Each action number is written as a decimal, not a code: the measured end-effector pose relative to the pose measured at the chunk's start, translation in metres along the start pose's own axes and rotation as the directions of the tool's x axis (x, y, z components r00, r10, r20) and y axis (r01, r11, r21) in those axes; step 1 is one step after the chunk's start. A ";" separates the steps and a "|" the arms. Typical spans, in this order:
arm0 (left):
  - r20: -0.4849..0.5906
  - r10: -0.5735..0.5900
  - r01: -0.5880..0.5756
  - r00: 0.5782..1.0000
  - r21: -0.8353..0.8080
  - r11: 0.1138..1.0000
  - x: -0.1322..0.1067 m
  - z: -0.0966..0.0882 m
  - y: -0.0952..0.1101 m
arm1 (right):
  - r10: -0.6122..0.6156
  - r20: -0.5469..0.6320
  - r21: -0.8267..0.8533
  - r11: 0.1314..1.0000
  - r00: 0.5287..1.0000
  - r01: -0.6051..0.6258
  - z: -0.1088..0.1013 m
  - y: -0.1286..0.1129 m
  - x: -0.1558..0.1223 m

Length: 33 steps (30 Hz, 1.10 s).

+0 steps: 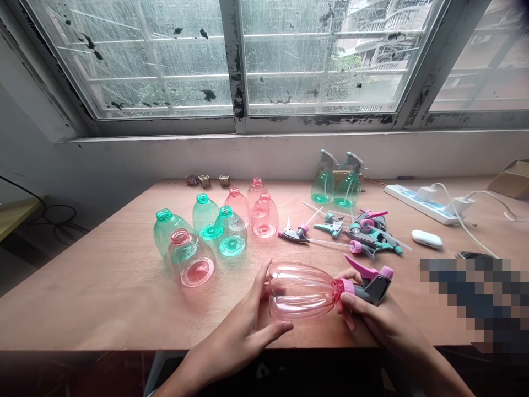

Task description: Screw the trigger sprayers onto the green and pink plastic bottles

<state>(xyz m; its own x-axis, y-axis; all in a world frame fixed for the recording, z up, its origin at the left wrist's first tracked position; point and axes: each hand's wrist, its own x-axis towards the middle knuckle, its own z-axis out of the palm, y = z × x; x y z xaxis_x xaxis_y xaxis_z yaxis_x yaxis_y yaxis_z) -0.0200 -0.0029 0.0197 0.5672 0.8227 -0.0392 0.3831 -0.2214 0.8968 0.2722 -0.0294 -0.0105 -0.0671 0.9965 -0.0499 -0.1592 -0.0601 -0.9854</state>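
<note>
A clear pink spray bottle [303,291] lies sideways above the front of the table, with a pink-and-black trigger head [374,284] on its neck. My right hand [367,311] pinches the pink collar [347,288] where head and bottle meet. Around the bottle's base curves my left hand [248,325], thumb in front and fingers behind, partly visible through the plastic. Beyond the hands lies a pile of loose trigger heads [367,231] with thin tubes. To the left stand open bottles without heads, several green [230,234] and several pink [192,262].
Two green spray bottles [349,187] with heads stand at the back by the wall. A white power strip [425,203] with plugs and cables, a white case [427,239] and a cardboard box [512,179] are on the right. Small cubes [204,181] sit at the back left.
</note>
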 end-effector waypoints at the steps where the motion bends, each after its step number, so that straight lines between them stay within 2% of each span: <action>1: -0.002 0.003 -0.003 1.000 0.000 1.000 0.000 0.000 0.000 | -0.002 0.002 -0.003 1.000 1.000 0.002 0.000 0.000 0.000; 33: -0.007 -0.004 0.004 1.000 -0.002 1.000 0.000 -0.001 0.001 | -0.005 0.024 -0.038 0.999 1.000 0.006 0.000 -0.002 -0.001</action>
<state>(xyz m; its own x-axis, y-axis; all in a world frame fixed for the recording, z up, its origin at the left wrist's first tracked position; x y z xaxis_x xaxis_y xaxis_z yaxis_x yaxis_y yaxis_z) -0.0203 -0.0029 0.0205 0.5604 0.8273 -0.0392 0.3838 -0.2174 0.8975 0.2727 -0.0299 -0.0085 -0.0901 0.9951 -0.0409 -0.1219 -0.0518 -0.9912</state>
